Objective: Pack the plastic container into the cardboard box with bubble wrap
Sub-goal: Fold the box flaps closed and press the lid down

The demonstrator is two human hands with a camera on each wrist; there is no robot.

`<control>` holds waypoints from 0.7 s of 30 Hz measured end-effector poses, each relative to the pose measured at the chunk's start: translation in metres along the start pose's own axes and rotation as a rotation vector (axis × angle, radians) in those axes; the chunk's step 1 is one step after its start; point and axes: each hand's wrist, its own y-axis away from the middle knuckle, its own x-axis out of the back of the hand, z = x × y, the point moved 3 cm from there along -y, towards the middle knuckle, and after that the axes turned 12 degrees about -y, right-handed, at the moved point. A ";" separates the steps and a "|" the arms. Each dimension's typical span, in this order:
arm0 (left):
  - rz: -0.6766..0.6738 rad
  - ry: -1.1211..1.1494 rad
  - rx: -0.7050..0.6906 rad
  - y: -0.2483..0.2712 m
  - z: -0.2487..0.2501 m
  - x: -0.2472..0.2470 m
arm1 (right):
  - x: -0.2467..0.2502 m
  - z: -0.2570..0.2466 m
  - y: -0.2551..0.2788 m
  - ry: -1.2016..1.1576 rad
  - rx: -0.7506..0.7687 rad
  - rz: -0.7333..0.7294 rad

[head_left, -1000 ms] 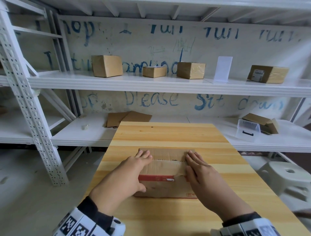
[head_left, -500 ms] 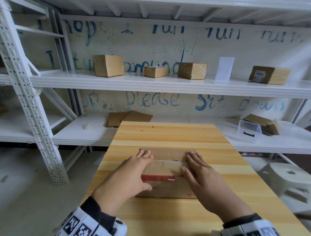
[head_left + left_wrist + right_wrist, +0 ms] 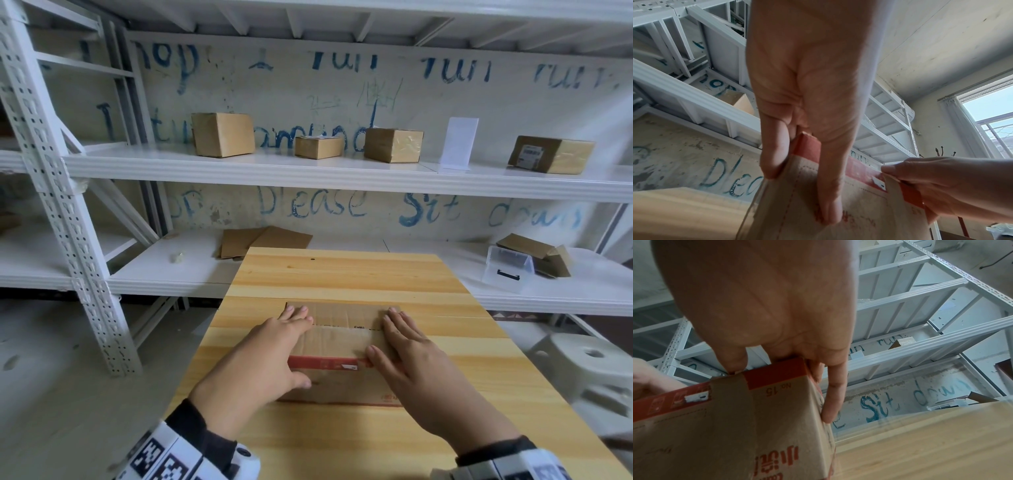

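A brown cardboard box with a red band stands closed on the wooden table. My left hand lies flat on its left top edge, fingers straight, thumb down the near face. My right hand lies the same way on the right top edge, with its thumb on the red band. In the left wrist view my left hand straddles the corner of the box. In the right wrist view my right hand caps the other corner of the box. A clear plastic container sits on the lower shelf, far right. No bubble wrap shows.
White metal shelving runs behind the table, with several closed cartons on the upper shelf. Flattened cardboard and an opened carton lie on the lower shelf. A white stool stands right of the table.
Both hands have stayed on the box top. My right thumb has spread left onto the red band. The box has not moved.
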 end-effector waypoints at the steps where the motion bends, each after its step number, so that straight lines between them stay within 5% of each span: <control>1: 0.003 0.002 -0.004 0.000 0.000 -0.001 | 0.000 0.000 0.000 0.007 -0.005 -0.002; 21: 0.008 0.007 0.001 -0.002 -0.002 -0.003 | -0.001 -0.003 0.001 0.051 -0.029 -0.031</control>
